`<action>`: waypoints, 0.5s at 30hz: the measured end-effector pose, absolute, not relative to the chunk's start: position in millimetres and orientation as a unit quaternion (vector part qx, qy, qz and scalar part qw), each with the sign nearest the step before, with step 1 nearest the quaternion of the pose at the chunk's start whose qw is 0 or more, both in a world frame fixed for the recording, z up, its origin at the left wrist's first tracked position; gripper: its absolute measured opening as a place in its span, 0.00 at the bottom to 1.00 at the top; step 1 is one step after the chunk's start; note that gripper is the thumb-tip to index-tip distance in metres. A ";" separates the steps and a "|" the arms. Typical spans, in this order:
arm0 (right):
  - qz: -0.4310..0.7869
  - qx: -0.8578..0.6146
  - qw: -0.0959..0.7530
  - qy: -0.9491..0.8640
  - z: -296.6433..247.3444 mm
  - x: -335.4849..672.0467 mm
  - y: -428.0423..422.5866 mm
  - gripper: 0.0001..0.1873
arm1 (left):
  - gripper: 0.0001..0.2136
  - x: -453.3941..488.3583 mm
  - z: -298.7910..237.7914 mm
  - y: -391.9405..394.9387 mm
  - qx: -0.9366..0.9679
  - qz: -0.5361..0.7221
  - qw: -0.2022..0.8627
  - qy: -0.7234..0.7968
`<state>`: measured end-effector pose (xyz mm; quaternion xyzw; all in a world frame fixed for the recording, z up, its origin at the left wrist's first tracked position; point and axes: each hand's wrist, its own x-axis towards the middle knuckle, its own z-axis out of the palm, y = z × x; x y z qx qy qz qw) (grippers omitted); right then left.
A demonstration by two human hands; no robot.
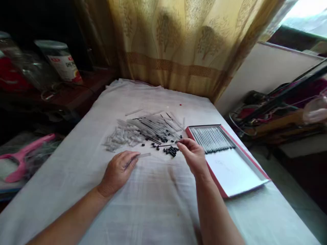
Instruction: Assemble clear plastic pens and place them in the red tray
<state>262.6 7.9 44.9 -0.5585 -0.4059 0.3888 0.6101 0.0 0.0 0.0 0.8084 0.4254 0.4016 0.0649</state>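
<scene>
My left hand (119, 172) is closed around a clear plastic pen barrel (145, 155), whose end sticks out to the right past my fingertips. Between thumb and forefinger, my right hand (191, 154) pinches a thin dark pen refill (167, 145) that points left. Under and beside it lie several small black pen plugs (171, 151). Behind my hands spreads a heap of clear pen barrels (153, 126) with dark refills among them. Clear pen caps (122, 137) are piled at its left. The gap between barrel and refill is about a hand wide.
To the right, a red-edged shallow box (241, 170) holds a row of pens (212, 139) at its far end. The white cloth (102, 217) covers the table. A pink-handled object (28, 154) and a labelled jar (62, 63) stand off left; a patterned curtain (173, 41) hangs behind.
</scene>
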 end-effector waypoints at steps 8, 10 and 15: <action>0.403 -0.514 0.655 -0.380 29.8 274.8 -1.3 0.13 | 0.12 -3.2 -2.6 2.4 0.801 0.391 0.091 0.445; 0.407 -0.511 0.650 -0.387 30.1 275.0 -1.6 0.12 | 0.12 -2.6 -2.2 2.3 0.802 0.389 0.089 0.446; 0.410 -0.531 0.624 -0.400 32.6 265.8 -2.4 0.12 | 0.12 -1.8 -1.5 1.6 0.814 0.383 0.065 0.432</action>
